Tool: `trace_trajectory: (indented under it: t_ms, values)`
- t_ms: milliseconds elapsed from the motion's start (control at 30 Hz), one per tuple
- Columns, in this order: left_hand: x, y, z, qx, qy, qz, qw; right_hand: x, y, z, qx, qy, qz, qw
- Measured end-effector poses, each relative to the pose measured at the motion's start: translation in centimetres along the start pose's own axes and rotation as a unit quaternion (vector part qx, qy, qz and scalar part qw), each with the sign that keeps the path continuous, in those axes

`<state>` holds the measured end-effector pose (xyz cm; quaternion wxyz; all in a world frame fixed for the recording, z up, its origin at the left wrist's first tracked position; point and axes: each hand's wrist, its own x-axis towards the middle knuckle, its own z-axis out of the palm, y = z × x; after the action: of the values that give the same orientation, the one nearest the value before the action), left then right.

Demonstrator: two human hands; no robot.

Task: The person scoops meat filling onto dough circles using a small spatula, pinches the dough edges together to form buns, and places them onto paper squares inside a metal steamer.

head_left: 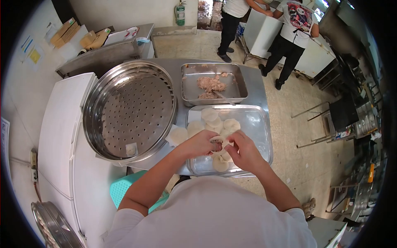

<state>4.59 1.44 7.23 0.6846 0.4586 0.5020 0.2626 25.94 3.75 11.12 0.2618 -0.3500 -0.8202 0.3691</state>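
Note:
A round dough wrapper with some filling in it is between my two hands, over the metal tray. My left hand is closed around its left side, the thumb over the middle. On the other side, the fingers of my right hand pinch the rim of the wrapper. Several pale dough rounds lie on the tray, some overlapping. Behind it stands a deep metal pan with minced filling and a metal utensil resting in it.
A big perforated steamer at left holds one small bun on paper. One more dough round lies beside it. Below are a turquoise stool and a white chest. Two people stand at a white counter far off.

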Motion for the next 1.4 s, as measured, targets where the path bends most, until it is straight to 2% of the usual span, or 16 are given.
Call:
trace_trajectory:
  t_ms: [200,300,400,500,600,700,800,900,1000,1100,1200,1300,1400]
  values:
    - [0.4,0.2,-0.1,0.064,-0.031,0.001,0.997,0.1,1.1,-0.1,-0.033,-0.06,-0.043,0.997]
    - [0.4,-0.2,-0.5,-0.022,-0.035,0.018,0.999,0.2,1.7,0.2,-0.072,-0.018,-0.073,0.995]
    - [0.9,-0.7,-0.5,-0.105,0.003,-0.019,0.994,0.1,1.9,0.6,-0.07,0.012,-0.076,0.995]
    - [1.0,-0.4,-0.1,-0.02,0.021,-0.018,0.999,-0.2,1.8,0.8,-0.056,0.006,-0.071,0.996]
    - [1.4,-0.9,-0.3,-0.021,0.026,0.016,0.999,-0.1,1.7,0.9,-0.059,0.037,-0.063,0.996]
    - [2.3,-2.8,-1.1,-0.21,0.043,0.069,0.974,-0.4,2.3,2.0,0.033,0.112,0.015,0.993]
    - [2.3,-2.7,2.5,-0.408,0.123,0.046,0.903,-0.3,1.9,3.6,0.223,0.112,0.202,0.947]
    - [3.9,-3.7,4.6,-0.409,0.205,0.125,0.88,-0.2,3.7,6.6,0.161,0.126,0.155,0.966]
    - [4.3,-4.1,4.3,-0.28,0.316,0.14,0.895,-0.5,3.4,6.8,0.027,0.11,0.059,0.992]
    - [4.4,-5.2,3.5,-0.266,0.301,0.147,0.904,0.0,3.2,6.0,-0.037,0.119,-0.016,0.992]
    - [5.4,-5.8,3.6,-0.225,0.357,0.244,0.873,0.7,1.2,4.6,0.033,0.09,0.071,0.993]
    - [5.2,-5.7,3.7,-0.206,0.351,0.287,0.867,1.2,0.9,3.9,0.029,0.064,0.033,0.997]
    - [4.8,-5.6,3.3,-0.197,0.323,0.264,0.887,1.3,1.3,3.9,0.003,0.063,0.012,0.998]
